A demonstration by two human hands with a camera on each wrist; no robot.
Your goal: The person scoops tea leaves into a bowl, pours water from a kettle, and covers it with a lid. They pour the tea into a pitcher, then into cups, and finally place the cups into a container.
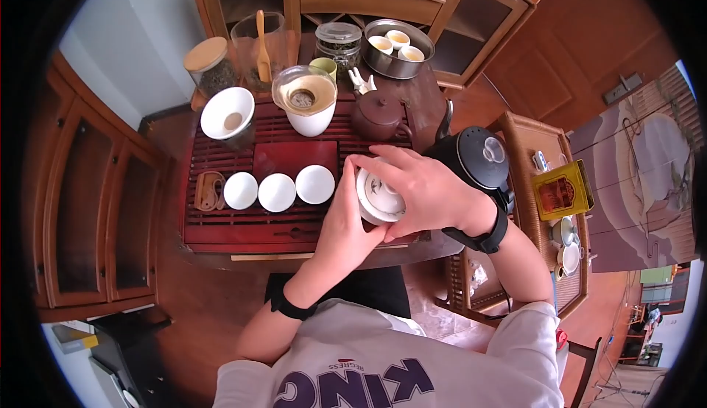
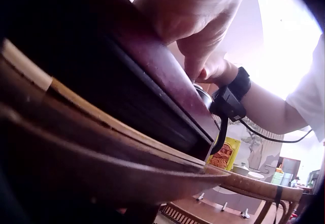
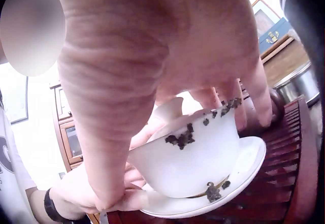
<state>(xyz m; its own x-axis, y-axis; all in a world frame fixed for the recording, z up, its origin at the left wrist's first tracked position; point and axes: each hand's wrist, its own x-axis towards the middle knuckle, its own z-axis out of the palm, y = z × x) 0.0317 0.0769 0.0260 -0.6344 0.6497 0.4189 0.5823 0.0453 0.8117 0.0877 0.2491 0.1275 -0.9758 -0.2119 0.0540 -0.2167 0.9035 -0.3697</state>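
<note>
A white lidded cup (image 1: pixel 381 198) is between both hands above the right front of the red slatted tray (image 1: pixel 243 238). My left hand (image 1: pixel 345 220) grips its left side, fingers along the edge and thumb low. Arched over the lid, my right hand (image 1: pixel 431 191) grips it with spread fingers and thumb. The right wrist view shows the cup's white bowl (image 3: pixel 188 168) on a saucer (image 3: pixel 251 160), dark leaf bits stuck on its outside. There the right hand (image 3: pixel 162 51) covers much of the lid, and left fingers touch the saucer's edge. The left wrist view hides the cup.
Three white cups (image 1: pixel 277 192) stand left of the hands. Behind them are a white pitcher with a strainer (image 1: pixel 311 118), a brown teapot (image 1: pixel 378 115), glass jars and a metal bowl (image 1: pixel 394 65) with small cups. A black kettle (image 1: pixel 471 157) stands right of the tray.
</note>
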